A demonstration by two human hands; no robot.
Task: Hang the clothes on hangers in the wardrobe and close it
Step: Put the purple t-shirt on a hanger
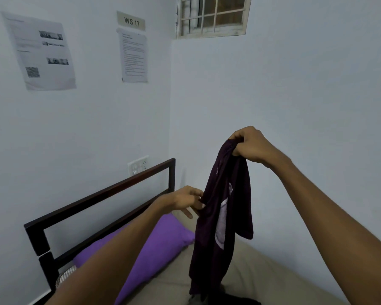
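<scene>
A dark purple T-shirt with a pale print hangs in the air above the bed. My right hand grips its top edge, bunched in curled fingers. Lower down, my left hand reaches to the shirt's left edge, its fingertips at the cloth; whether it pinches the cloth is hidden. More dark clothing lies at the bottom edge of the view, under the hanging shirt. No hanger and no wardrobe are in view.
A bed with a beige sheet and a purple pillow lies below. Its dark metal headboard stands against the left wall. Papers and a switch plate are on that wall; a barred window sits high up.
</scene>
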